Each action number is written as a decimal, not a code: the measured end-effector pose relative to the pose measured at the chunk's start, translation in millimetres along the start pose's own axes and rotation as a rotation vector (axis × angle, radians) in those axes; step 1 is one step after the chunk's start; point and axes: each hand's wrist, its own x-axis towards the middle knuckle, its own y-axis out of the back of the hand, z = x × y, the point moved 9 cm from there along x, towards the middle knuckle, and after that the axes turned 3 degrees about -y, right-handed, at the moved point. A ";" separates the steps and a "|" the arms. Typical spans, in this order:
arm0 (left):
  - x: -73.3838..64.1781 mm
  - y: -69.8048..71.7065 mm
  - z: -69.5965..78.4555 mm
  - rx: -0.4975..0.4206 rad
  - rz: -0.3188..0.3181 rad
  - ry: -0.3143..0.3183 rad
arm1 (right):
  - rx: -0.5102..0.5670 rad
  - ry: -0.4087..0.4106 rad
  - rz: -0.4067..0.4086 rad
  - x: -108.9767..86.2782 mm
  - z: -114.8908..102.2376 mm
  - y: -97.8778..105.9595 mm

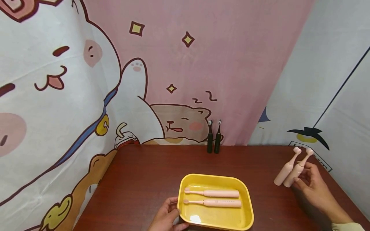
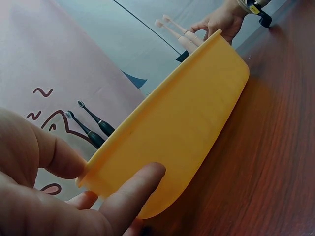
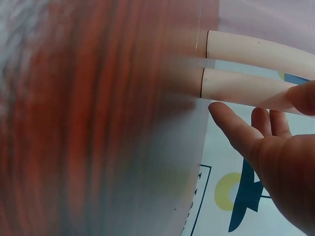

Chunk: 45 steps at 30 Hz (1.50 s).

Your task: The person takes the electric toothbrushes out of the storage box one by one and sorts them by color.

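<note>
My left hand (image 1: 169,215) grips the left rim of a yellow plastic tray (image 1: 250,205), with one finger (image 2: 147,182) along its outer wall. Two pink electric toothbrushes, an upper one (image 1: 221,193) and a lower one (image 1: 222,203), lie side by side in the tray, heads to the left. At the right of the table my right hand (image 1: 315,186) pinches the body of a pink electric toothbrush (image 1: 292,176) standing upright. A matching upright toothbrush (image 1: 282,175) stands just left of it. One fingertip (image 3: 219,108) is close to the held brush's base.
Two black electric toothbrushes, a left one (image 1: 209,142) and a right one (image 1: 217,142), stand upright at the back edge of the dark red wooden table (image 1: 144,179). A cartoon-printed cloth (image 1: 231,64) hangs behind and along the sides.
</note>
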 end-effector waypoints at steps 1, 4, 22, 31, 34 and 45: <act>-0.1 0.1 0.1 -0.001 0.000 0.000 | -0.001 0.003 0.002 -0.3 -0.1 0.5; -0.6 -0.3 0.8 -0.003 -0.006 -0.004 | 0.006 0.017 0.008 -1.4 -1.4 2.5; 0.3 1.0 -1.2 -0.008 -0.015 -0.010 | 0.135 -0.139 0.256 -21.9 -33.4 53.0; -1.0 -0.4 0.2 -0.016 -0.021 -0.007 | 0.210 -0.055 0.520 -28.2 -87.4 87.4; -0.8 -1.3 2.0 -0.014 -0.024 -0.009 | 0.150 0.058 0.541 -31.0 -119.0 91.0; 1.9 2.8 -0.9 0.028 0.005 0.000 | 0.156 0.293 0.052 -19.2 -201.8 18.7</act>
